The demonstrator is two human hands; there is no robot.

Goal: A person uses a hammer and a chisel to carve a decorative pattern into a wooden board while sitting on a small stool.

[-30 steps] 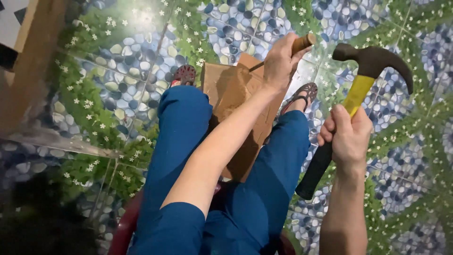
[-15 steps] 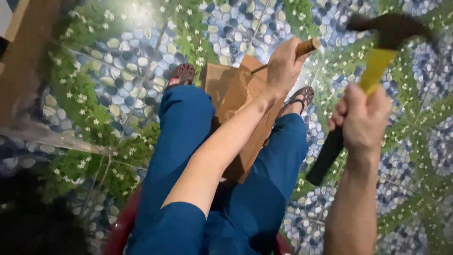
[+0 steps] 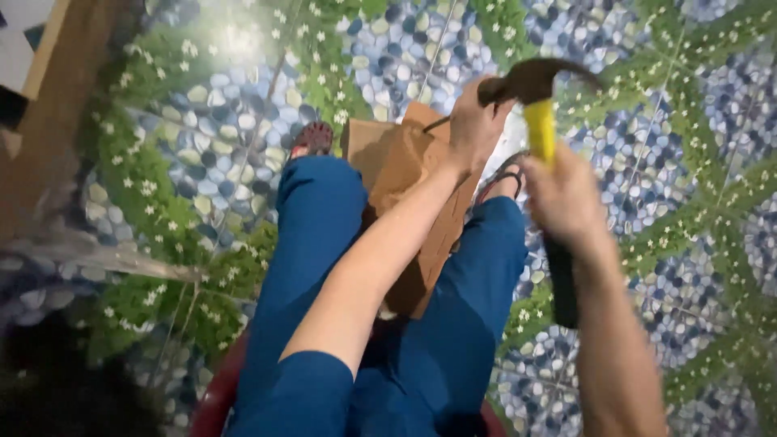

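My right hand (image 3: 564,198) grips a hammer (image 3: 541,129) by its yellow and black handle, and the dark head is down at the top of my left fist. My left hand (image 3: 472,121) is closed around a wooden-handled tool, likely a chisel, whose thin blade (image 3: 437,124) points down-left onto a brown wooden board (image 3: 405,174). The board leans between my legs in blue trousers (image 3: 312,243). The tool's handle end is hidden under the hammer head. Everything is blurred by motion.
I sit on a red chair (image 3: 212,409) over a floor (image 3: 688,210) patterned with blue pebbles and green vines. My sandalled feet (image 3: 312,137) rest beside the board. A wooden piece of furniture (image 3: 61,97) stands at the left.
The hammer has swung from raised at the right down and left onto the top of the tool in my left hand. My left hand and the board have stayed in place.
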